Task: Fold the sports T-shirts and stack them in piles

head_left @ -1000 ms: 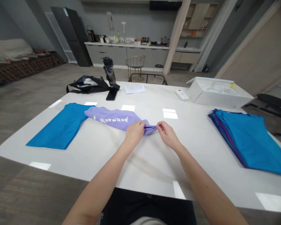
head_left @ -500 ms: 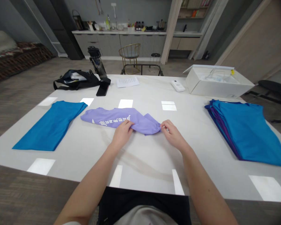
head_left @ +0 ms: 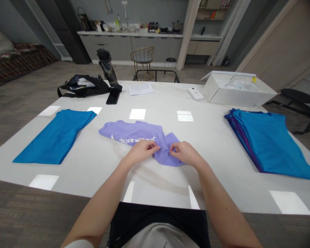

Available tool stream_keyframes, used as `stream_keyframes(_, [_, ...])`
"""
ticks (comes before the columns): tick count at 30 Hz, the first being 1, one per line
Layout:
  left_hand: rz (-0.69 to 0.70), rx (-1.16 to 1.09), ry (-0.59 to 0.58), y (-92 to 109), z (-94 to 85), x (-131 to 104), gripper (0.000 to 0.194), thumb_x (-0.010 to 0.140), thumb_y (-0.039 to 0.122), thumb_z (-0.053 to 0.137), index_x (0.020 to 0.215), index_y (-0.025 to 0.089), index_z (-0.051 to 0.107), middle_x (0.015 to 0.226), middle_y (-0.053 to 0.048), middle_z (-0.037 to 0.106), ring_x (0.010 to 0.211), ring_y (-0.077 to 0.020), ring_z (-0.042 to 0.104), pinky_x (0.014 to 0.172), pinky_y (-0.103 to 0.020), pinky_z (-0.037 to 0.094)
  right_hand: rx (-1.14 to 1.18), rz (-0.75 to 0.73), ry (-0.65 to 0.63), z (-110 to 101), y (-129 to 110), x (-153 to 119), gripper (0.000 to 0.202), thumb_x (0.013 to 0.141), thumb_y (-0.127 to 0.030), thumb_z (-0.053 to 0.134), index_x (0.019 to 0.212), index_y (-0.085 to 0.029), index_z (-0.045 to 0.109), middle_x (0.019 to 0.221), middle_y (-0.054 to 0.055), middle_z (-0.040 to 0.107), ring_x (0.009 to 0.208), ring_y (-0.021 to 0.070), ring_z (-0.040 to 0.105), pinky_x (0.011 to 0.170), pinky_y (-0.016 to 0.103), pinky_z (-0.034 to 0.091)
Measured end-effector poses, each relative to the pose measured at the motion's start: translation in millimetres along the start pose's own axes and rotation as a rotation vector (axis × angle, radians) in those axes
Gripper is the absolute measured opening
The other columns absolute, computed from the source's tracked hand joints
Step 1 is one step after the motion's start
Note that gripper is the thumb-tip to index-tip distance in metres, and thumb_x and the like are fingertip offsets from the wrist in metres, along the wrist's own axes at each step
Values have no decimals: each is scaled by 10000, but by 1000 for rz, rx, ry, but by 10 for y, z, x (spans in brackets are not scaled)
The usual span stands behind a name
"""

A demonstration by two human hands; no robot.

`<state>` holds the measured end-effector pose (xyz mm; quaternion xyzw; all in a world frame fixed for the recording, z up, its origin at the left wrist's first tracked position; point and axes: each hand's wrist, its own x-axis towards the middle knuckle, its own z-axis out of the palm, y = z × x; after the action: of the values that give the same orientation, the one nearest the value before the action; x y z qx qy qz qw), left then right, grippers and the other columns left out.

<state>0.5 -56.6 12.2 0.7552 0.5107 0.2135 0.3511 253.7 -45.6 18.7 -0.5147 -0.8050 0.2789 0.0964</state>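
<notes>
Reaching forward over the near edge of the white table (head_left: pixel 160 193), two forearms frame a bare strip of tabletop, with dark trousers (head_left: pixel 136 213) just below that edge. Past the strip, the left hand (head_left: pixel 142 151) and right hand (head_left: pixel 186 154) are narrow, thumbs against fingertips, each pinching the cloth of a purple garment (head_left: pixel 144 129) near its right end. A short span of puckered fabric separates them. The garment lies around the middle of the table, well back from the near edge, its left end tapering and its white lettering partly covered by the left hand.

To the left, a gap of tabletop divides it from a flat blue garment (head_left: pixel 54 137), whose straight lower hem runs near the table's border. To the right, a wider open stretch reaches to a folded stack (head_left: pixel 268 144) of blue and purple cloth, layers showing along its left edge.

Behind the purple garment, another band of tabletop offers room before the far row: a black phone (head_left: pixel 113 97), an open black bag (head_left: pixel 86 88), a dark bottle (head_left: pixel 108 67), a printed sheet (head_left: pixel 141 89), a white device (head_left: pixel 195 93) and an open white box (head_left: pixel 235 93). Beyond the far edge stand chairs (head_left: pixel 143 57) and grey kitchen cabinets (head_left: pixel 119 44).
</notes>
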Motion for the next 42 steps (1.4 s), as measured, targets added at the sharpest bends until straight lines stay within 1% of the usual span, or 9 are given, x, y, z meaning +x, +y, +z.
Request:
stream_keyframes(3, [-131,254,341,-66,37,17,316,971,486,583,1098,222,702,917,-69,724,844,-247,670,758,-350,493,134,-90,-166,-19,-126,-66,73,852,-268,726,792,-232,745,607,-51,608,562,128,539,574,250,362])
stream_keyframes(6, [-155,480,460,-104,155,41,443,927,498,644,1232,177,645,1099,-155,685,1036,-318,637,898,-422,494,134,-170,-122,61,-225,-65,108,891,-351,732,902,-247,757,724,-34,669,653,143,602,657,261,422])
stream_keyframes(10, [-56,570,330,-96,293,131,417,912,288,618,1315,179,616,1266,-182,644,1193,-344,580,1035,-492,461,-77,-49,214,171,-183,38,304,960,-349,660,1246,-251,693,1050,63,710,951,214,663,868,336,458])
stream_keyframes(18, [323,249,-87,-171,83,406,645,729,-60,392,1178,284,704,1393,-17,673,1408,-210,514,1261,-537,242,-201,71,345,89,195,248,626,883,-92,545,1472,-305,566,1389,128,589,1200,325,544,944,452,442])
stream_keyframes(21, [320,276,-28,-42,62,256,466,832,1,444,1083,281,719,1275,-18,727,1338,-224,562,1229,-513,258,-217,17,296,97,266,294,497,921,-157,563,1376,-338,652,1407,106,588,1212,335,521,946,474,428])
stream_keyframes(25, [302,374,35,163,146,-2,291,892,322,687,1179,276,683,1195,-73,714,1166,-283,607,1069,-474,364,-173,-59,244,143,250,271,242,930,-214,601,1097,-282,762,1187,94,666,1135,286,559,946,437,423])
stream_keyframes(28, [274,402,53,183,149,-61,112,931,276,642,1032,248,683,1042,-67,711,1032,-261,624,969,-433,393,-59,-118,273,114,208,196,107,880,-202,636,924,-237,728,1020,66,679,1023,246,592,917,390,440])
stream_keyframes(37, [-2,-521,371,84,-164,11,155,941,358,605,886,216,578,769,21,585,693,-133,549,652,-256,425,183,-160,607,54,-7,70,128,978,-355,577,926,-253,634,924,61,682,893,238,607,882,396,480])
stream_keyframes(42, [-32,-558,398,94,-124,25,178,931,387,604,899,215,570,782,15,587,703,-133,552,656,-253,441,245,-126,661,164,-98,132,174,1006,-362,530,1015,-248,662,928,57,677,851,224,605,846,373,495])
